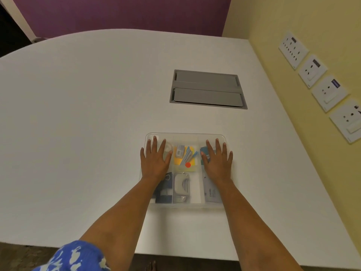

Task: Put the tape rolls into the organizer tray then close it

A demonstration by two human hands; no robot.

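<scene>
A clear plastic organizer tray [185, 134] with a transparent lid on top sits on the white table near me. My left hand [155, 160] lies flat, fingers spread, on the lid's left part. My right hand [216, 160] lies flat on the lid's right part. Through the lid I see a clear tape roll [168, 148] under my left fingers and a blue tape roll [204, 150] beside my right thumb. The middle compartments hold yellow notes with small cards [185, 156] and a grey hole punch [180, 185]. Neither hand holds anything.
A grey cable hatch [208, 89] is set into the white table [78, 114] beyond the tray. Wall sockets [320, 85] line the yellow wall on the right. The table's near edge runs just below my forearms.
</scene>
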